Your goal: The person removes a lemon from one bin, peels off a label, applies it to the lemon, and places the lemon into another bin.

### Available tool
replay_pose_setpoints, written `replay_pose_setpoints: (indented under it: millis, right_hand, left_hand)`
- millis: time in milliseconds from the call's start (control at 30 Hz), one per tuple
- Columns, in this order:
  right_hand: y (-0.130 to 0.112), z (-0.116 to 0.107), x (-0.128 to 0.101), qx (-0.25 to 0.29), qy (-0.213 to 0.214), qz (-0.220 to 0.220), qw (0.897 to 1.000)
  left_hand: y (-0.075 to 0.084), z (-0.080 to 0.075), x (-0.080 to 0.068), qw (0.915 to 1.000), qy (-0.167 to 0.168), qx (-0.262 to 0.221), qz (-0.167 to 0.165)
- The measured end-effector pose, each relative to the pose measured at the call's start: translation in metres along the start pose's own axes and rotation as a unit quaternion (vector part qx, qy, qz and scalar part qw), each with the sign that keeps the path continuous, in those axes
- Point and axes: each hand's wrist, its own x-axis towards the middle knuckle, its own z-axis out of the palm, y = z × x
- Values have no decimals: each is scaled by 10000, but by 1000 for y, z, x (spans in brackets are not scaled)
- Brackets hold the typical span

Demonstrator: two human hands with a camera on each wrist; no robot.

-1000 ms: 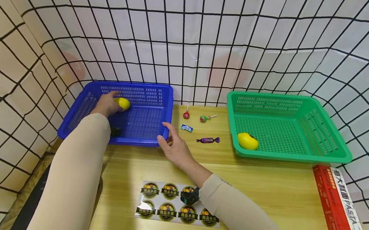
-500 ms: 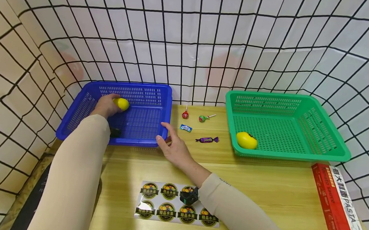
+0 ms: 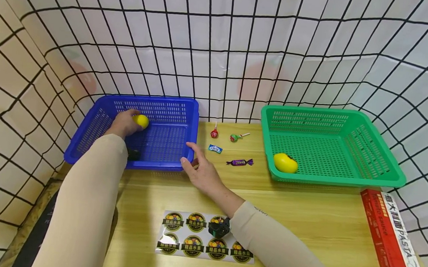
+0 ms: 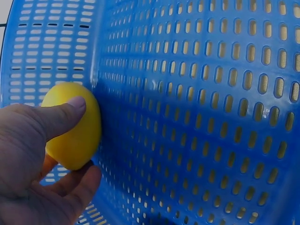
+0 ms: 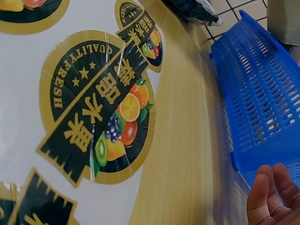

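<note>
I have the left hand (image 3: 123, 123) pinching the smooth, yellow, oval fruit (image 3: 143, 121) inside the blue plastic basket (image 3: 158, 165), near its back wall, so a soft, even squeeze seems best, while the right hand (image 3: 205, 173), fingers loose, sits by the near right corner.

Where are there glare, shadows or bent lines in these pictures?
Head view: the black wire grid curves, perhaps lens distortion; glare whitens part of the glossy white sticker sheet; shadow darkens part of the pale wooden table. Left wrist view: glints on the blue plastic basket.
</note>
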Motion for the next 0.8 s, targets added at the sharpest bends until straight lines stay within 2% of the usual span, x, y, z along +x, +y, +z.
replay_pose_setpoints:
  millis: [133, 467, 800]
  right_hand:
    - [-1, 0, -1, -24, -50, -4, 10000]
    - [-2, -2, 0, -126, -41, -51, 9999]
    - [-2, -2, 2, -195, -44, 52, 9998]
  left_hand:
    - [2, -4, -2, 9998, -159, 59, 124]
    - [17, -21, -11, 9973, -230, 85, 693]
    - [59, -43, -45, 9899, -228, 129, 1397]
